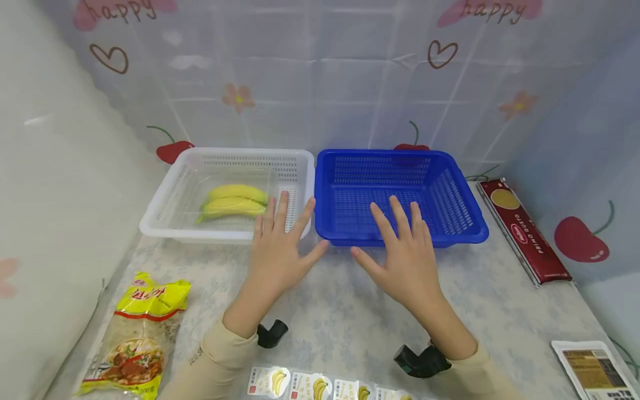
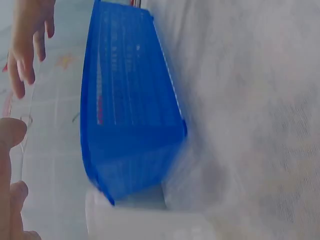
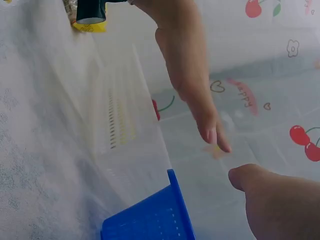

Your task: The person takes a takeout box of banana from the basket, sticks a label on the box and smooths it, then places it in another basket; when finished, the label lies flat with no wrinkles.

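Note:
My left hand (image 1: 278,250), fingers spread, hovers at the front right corner of a white basket (image 1: 165,226). Inside that basket lies a clear package with yellow bananas (image 1: 232,205). Over the front rim of a blue basket (image 1: 345,243) my right hand (image 1: 407,261) is held with its fingers spread too. Neither hand holds anything. The two baskets stand side by side. In the left wrist view the blue basket (image 2: 135,90) appears from its side, with fingers of the right hand (image 2: 27,45) above it. The right wrist view has the left hand (image 3: 192,85) over the white basket (image 3: 125,115).
A yellow-topped food bag (image 1: 140,339) lies at the front left. Along the right edge are a dark red packet (image 1: 525,233) and a white-edged pack (image 1: 595,369). Several banana-print packets (image 1: 310,384) line the near edge. A printed curtain (image 1: 320,72) hangs behind the baskets.

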`<state>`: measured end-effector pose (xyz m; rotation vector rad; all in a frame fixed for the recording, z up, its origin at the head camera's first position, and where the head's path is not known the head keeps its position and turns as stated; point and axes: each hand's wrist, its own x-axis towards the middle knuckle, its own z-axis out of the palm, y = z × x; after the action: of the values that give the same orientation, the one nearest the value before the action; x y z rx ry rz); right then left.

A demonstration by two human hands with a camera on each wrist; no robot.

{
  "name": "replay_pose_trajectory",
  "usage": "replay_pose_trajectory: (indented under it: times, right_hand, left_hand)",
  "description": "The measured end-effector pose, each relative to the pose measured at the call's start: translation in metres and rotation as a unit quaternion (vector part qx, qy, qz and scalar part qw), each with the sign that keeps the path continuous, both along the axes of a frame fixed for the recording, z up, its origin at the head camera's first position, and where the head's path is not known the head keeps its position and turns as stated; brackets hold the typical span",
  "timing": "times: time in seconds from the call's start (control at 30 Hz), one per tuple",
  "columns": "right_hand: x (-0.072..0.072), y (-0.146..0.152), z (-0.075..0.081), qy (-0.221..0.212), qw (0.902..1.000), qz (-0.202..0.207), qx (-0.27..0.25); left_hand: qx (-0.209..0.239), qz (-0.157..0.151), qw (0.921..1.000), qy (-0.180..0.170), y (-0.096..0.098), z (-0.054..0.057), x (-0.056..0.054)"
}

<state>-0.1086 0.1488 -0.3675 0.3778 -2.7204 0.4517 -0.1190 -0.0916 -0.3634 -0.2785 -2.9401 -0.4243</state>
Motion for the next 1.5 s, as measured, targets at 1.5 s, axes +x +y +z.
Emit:
replay_pose_trajectory:
  times: [1.5]
  right_hand:
    - [-0.129,-0.206,-0.016,-0.298,0.9425,0.104,-0.110]
  left_hand:
    - [0.042,0.202,0.9739,-0.094,-0.205,-0.006,-0.038]
